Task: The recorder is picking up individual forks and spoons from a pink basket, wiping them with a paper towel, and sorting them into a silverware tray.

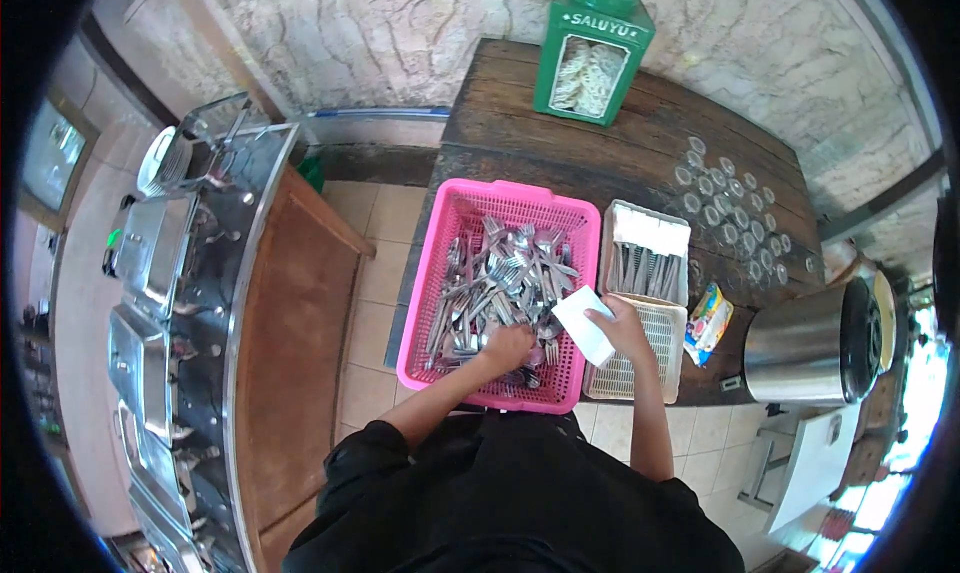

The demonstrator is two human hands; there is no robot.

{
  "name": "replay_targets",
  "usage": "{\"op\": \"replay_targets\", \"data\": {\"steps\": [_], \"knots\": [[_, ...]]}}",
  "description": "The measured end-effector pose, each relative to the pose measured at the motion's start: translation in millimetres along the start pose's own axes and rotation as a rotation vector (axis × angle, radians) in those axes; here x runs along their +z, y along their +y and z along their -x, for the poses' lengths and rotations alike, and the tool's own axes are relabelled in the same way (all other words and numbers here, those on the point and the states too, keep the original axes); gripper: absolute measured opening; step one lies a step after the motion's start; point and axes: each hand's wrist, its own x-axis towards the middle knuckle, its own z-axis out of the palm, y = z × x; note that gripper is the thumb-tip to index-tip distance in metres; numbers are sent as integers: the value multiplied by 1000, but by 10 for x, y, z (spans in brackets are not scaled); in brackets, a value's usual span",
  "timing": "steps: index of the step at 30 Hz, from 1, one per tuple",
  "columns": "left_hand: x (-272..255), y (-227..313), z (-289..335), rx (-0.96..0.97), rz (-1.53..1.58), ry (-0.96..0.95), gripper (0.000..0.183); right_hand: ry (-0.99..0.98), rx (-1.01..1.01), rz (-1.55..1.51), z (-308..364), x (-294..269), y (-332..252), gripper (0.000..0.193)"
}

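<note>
In front of me a pink plastic basket (420,303) holds a heap of mixed metal forks and spoons (505,273). My left hand (510,346) is down among the cutlery near the basket's front side, fingers curled; what they grip is hidden. A folded white paper napkin (583,327) is in my right hand (622,329), pinched over the basket's right rim. Just beyond that hand stands a light tray (684,235) with white napkins (650,228) and a row of cutlery (645,271). Below the right hand lies a cream slotted tray (665,343).
On the dark wooden table (500,93) stand a green tin with a window (595,53), several upturned glasses (735,208), a colourful plastic packet (708,325) and a large steel drinks urn (800,343). To the left runs a counter with steel chafing dishes (150,353).
</note>
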Motion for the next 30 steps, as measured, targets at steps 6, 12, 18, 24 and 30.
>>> {"op": "replay_targets", "data": {"steps": [6, 12, 18, 24, 30], "knots": [[39, 111, -144, 102, -318, -61, 31, 176, 3, -43, 208, 69, -71, 26], [-187, -63, -35, 37, 193, 80, 29, 247, 24, -26, 320, 90, -6, 26], [-735, 67, 124, -84, 797, 440, 17, 80, 113, -138, 305, 192, -255, 25], [-672, 101, 83, 169, 468, 557, 10, 19, 69, -174, 180, 336, -406, 26], [-570, 134, 181, 219, 379, 518, 43, 12, 137, -146, 162, 447, -478, 28]]}}
